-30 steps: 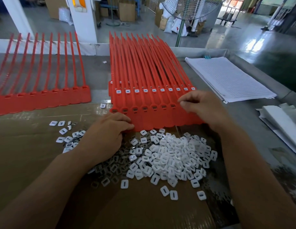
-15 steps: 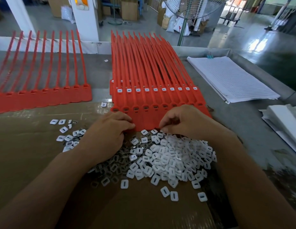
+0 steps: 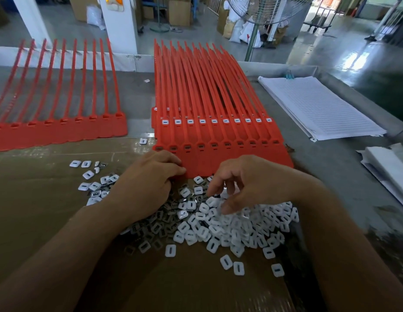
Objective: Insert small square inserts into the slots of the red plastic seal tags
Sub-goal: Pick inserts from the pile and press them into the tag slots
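Pinches near-left edge of red seal tags (image 3: 232,159) with left hand (image 3: 147,185); dips curled right hand (image 3: 252,183) into white inserts (image 3: 241,228), cannot tell whether holding one.

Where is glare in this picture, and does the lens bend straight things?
Head view: glare on the shiny floor at upper right; the red seal tags at left bow outward, wide-angle distortion; the right hand is slightly blurred.

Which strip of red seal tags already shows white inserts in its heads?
The second strip in the middle, behind the front one: each head shows a white square. The front strip and the left strip show none.
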`<control>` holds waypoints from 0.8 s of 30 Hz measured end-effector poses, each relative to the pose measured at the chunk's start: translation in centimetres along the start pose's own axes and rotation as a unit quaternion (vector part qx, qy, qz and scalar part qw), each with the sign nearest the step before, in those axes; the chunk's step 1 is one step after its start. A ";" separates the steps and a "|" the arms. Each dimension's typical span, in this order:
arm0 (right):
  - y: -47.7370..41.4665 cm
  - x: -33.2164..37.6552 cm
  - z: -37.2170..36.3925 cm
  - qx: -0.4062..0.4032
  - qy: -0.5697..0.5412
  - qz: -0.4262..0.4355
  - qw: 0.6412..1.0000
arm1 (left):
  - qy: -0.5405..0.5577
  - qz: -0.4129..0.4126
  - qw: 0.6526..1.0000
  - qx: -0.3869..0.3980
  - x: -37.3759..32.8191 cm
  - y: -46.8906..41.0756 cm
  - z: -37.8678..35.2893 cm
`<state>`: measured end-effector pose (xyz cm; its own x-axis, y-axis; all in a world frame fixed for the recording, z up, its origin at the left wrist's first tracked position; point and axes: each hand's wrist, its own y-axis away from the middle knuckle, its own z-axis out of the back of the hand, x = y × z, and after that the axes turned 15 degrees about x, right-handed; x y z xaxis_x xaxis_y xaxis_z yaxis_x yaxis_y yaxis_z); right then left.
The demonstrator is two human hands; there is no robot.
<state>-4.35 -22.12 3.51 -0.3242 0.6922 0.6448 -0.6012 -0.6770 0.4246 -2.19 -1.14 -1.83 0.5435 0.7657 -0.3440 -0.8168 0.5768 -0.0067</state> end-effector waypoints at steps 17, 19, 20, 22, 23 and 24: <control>-1.2 1.2 -1.0 -0.023 0.029 0.024 0.999 | -0.007 0.001 1.000 -0.002 0.0 0.0 0.0; -1.1 1.0 -0.8 -0.038 0.011 0.021 0.999 | -0.007 -0.001 1.000 -0.003 0.0 0.0 0.0; -1.0 1.0 -0.8 -0.044 0.002 0.018 0.999 | -0.008 -0.002 1.000 -0.002 0.0 0.0 0.0; -1.1 1.0 -0.8 -0.049 -0.003 0.016 0.999 | -0.012 -0.002 1.000 0.000 0.0 0.0 0.1; -1.1 1.0 -0.9 -0.046 0.002 0.014 0.999 | -0.013 -0.002 1.000 0.001 0.0 0.0 0.1; -1.3 1.0 -0.9 -0.041 0.011 0.012 0.999 | -0.013 -0.002 1.000 0.001 0.0 0.1 0.1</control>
<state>-4.62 -20.33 3.04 -0.3545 0.6817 0.6400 -0.6504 -0.6715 0.3550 -2.22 -1.09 -1.75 0.5511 0.7705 -0.3202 -0.8144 0.5802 -0.0056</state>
